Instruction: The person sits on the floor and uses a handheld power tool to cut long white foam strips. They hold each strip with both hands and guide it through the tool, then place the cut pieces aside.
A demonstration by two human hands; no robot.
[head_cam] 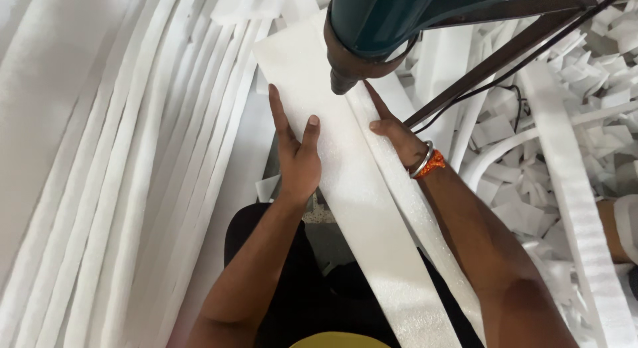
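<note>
A long white foam strip [345, 188] runs from my lap up under the nozzle of a dark teal machine head [372, 29]. My left hand [296, 155] grips the strip's left edge, thumb on top and fingers stretched along the side. My right hand [395, 128] presses the right edge, index finger pointing toward the nozzle. A metal bangle and an orange thread circle the right wrist [425, 163]. A narrower foam strip [412, 208] lies along the right side of the wide one.
Many long white foam strips [119, 188] lie stacked in rows on the left. A heap of cut foam scraps [565, 89] covers the right. Dark metal bars and a black cable [492, 62] slant from the machine toward the right.
</note>
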